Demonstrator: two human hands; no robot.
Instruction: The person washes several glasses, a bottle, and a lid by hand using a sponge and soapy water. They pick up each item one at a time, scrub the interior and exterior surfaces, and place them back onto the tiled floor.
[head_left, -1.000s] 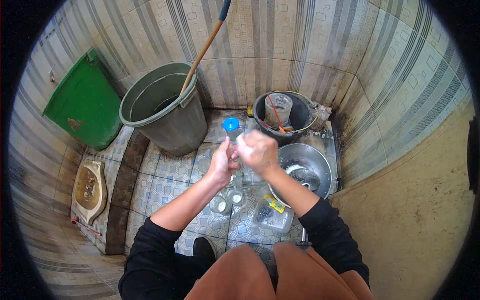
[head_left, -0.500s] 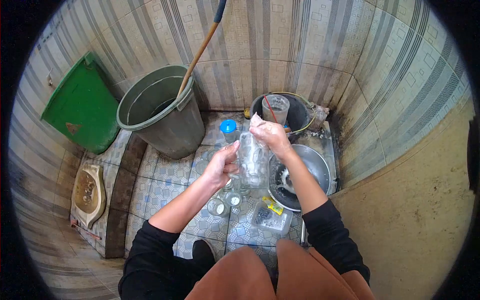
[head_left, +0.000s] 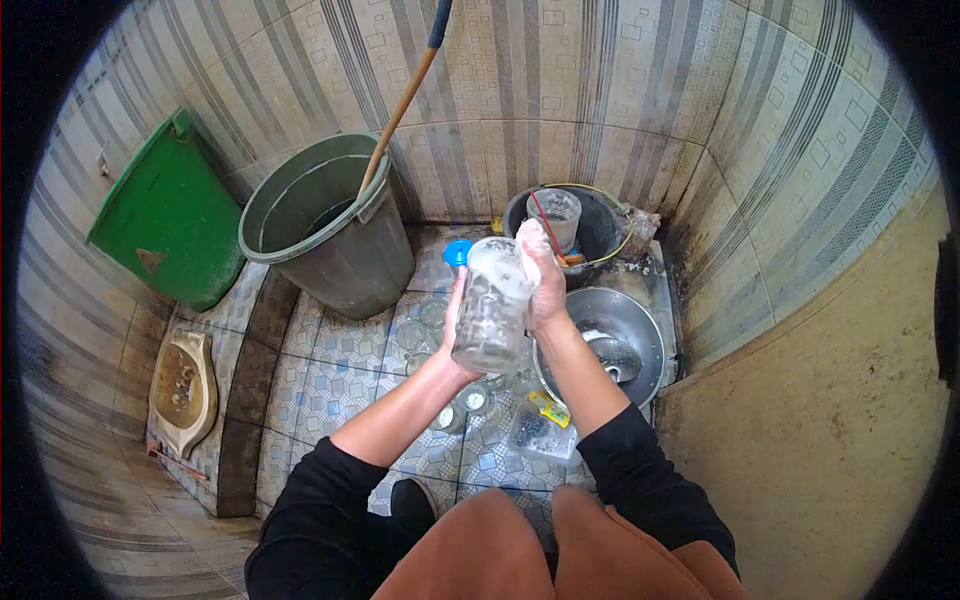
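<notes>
A clear dimpled glass jar (head_left: 488,325) is held up in front of me, with white foam over its upper end. My left hand (head_left: 454,345) is closed round its left side, most of the fingers hidden behind the glass. At the upper right of the jar, my right hand (head_left: 548,293) is closed on a pale pink, foam-covered scrubbing pad (head_left: 533,238), which touches the jar near its rim. Just behind my left hand shows a blue lid (head_left: 457,252). Below the jar, several small glass jars (head_left: 447,417) stand on the tiled floor.
To the right is a metal basin (head_left: 652,345). A plastic tub (head_left: 545,445) with a yellow packet (head_left: 551,409) lies nearer me. Behind are a dark bucket (head_left: 603,225) holding a clear container (head_left: 556,215) and a large grey bin (head_left: 345,265) with a pole (head_left: 402,110).
The jar has tilted so its foamy upper end shows. My right hand has moved slightly down and right, alongside the rim, and my left hand has shifted further behind the jar.
</notes>
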